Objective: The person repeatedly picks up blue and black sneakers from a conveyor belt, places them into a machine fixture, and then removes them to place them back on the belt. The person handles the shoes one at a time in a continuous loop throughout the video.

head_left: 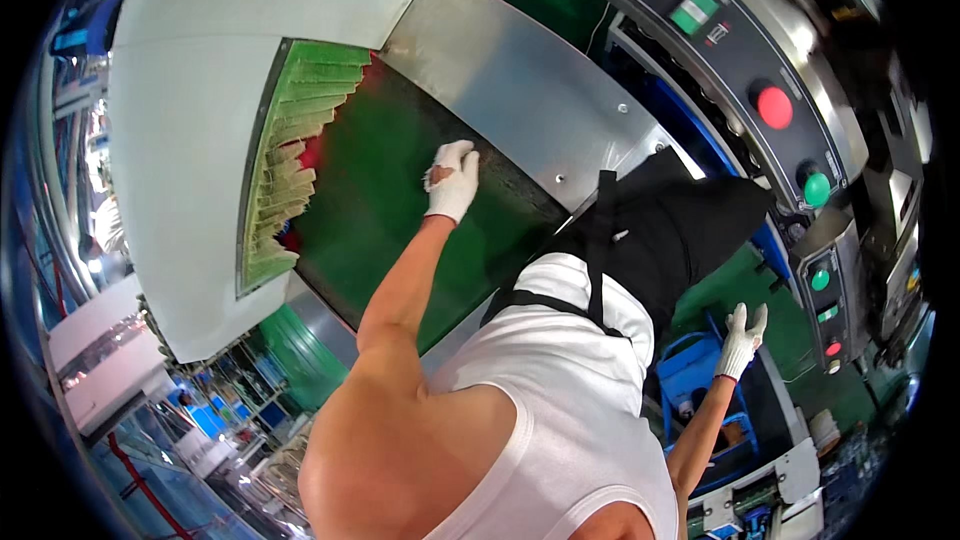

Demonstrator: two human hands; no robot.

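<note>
My left hand, in a white knit glove with a worn patch on its back, hangs over a dark green conveyor belt. Its fingers are curled in, and nothing shows in them. Out to the right, my right hand, also gloved in white, has its fingers spread and holds nothing. Beside and partly behind it is a blue plastic basket with small items inside.
Green strip curtains cover the opening of a pale machine housing at left. A metal plate borders the belt. At right stands a control panel with a red button and a green button; a smaller button box hangs nearby.
</note>
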